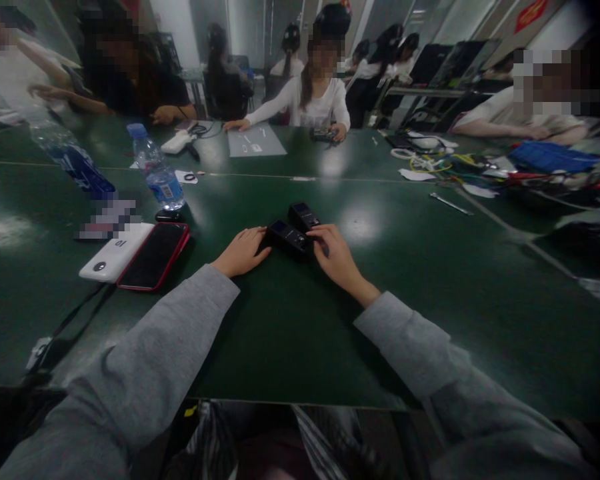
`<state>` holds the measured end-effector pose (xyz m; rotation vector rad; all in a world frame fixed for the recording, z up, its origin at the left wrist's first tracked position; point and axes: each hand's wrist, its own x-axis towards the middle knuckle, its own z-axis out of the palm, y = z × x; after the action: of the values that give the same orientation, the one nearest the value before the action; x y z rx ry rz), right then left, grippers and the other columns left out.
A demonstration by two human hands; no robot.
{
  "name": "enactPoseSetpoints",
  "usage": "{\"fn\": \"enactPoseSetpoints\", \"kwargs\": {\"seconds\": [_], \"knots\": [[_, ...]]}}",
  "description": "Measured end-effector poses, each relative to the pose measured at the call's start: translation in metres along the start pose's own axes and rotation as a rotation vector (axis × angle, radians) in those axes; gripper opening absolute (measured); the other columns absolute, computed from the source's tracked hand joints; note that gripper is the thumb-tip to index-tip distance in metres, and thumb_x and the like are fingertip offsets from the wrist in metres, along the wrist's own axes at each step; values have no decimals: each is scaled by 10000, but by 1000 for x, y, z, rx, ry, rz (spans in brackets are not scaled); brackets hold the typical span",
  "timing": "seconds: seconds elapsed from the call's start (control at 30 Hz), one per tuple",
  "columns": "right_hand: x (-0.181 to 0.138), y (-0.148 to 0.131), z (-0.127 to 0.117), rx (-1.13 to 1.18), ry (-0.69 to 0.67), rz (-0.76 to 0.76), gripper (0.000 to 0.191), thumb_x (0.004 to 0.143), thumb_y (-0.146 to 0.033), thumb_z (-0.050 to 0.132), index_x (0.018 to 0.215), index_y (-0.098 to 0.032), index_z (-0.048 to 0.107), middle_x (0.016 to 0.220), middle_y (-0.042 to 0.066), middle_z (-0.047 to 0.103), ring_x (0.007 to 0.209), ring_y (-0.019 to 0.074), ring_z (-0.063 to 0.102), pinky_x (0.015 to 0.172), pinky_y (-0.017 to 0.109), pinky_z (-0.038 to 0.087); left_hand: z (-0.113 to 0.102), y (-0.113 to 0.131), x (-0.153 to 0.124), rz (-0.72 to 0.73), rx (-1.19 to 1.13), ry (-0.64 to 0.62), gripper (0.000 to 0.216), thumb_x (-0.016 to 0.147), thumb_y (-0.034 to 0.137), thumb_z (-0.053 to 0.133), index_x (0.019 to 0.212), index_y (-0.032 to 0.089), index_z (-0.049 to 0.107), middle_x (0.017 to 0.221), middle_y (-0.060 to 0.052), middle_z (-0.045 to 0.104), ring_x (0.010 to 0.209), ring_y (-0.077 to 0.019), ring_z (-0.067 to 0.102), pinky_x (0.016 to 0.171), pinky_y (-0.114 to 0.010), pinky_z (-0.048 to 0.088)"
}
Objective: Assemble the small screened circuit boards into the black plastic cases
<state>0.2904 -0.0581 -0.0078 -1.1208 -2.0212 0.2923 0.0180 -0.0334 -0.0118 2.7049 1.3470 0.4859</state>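
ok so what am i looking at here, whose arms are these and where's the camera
There is no machine here. This is one picture from a camera worn on a person's head, looking forward and down, so the two grey-sleeved arms are that person's own.

The left hand lies fairly flat on the green table, with its fingertips at one end of the nearer black device. The right hand has its fingers on the other end; whether it actually grips is hard to tell. A second black device sits just behind.

To the left lie a red-cased phone, a white power bank and a water bottle. Other people, such as the person in white, sit across the table.
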Motion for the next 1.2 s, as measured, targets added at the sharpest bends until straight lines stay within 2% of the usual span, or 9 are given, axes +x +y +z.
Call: {"fn": "enactPoseSetpoints", "kwargs": {"seconds": [0.33, 0.57, 0.8, 1.0, 1.2], "knots": [[-1, 1, 1, -41, -44, 15, 348, 927, -196, 437, 1242, -264, 567, 1315, 107, 479, 1136, 276, 581, 891, 461, 575, 2, -1, 0, -2, -1, 10, 499, 996, 435, 409, 1356, 101, 499, 1435, -179, 521, 1376, -278, 456, 1155, -457, 359], [-1, -1, -1, -45, -67, 14, 337, 929, -196, 431, 1235, -251, 560, 1337, 115, 450, 1133, 279, 584, 896, 461, 574, 0, 0, 0, 1, 7, -7, 515, 1002, 437, 399, 1348, 69, 500, 1429, -198, 521, 1383, -278, 445, 1157, -446, 356], [-2, 0, -1, -43, -77, 9, 314, 928, -196, 434, 1214, -233, 557, 1348, 123, 432, 1099, 261, 595, 901, 448, 566, 2, -2, 0, 3, 5, 4, 492, 1001, 443, 403, 1345, 107, 504, 1432, -178, 525, 1378, -277, 453, 1160, -463, 351], [-1, 5, 2, -37, -71, -8, 304, 914, -179, 447, 1192, -227, 561, 1341, 126, 424, 1060, 252, 601, 877, 455, 567, 3, -2, 0, 0, 13, 0, 509, 1004, 440, 405, 1343, 73, 506, 1429, -192, 522, 1376, -280, 453, 1163, -454, 352], [-1, 7, 3, -44, -69, -22, 289, 912, -170, 453, 1179, -210, 557, 1347, 137, 417, 1073, 260, 594, 894, 473, 561, 4, -3, 0, 12, 13, 22, 488, 1002, 437, 409, 1332, 95, 518, 1421, -183, 535, 1370, -280, 465, 1151, -464, 367]]}}
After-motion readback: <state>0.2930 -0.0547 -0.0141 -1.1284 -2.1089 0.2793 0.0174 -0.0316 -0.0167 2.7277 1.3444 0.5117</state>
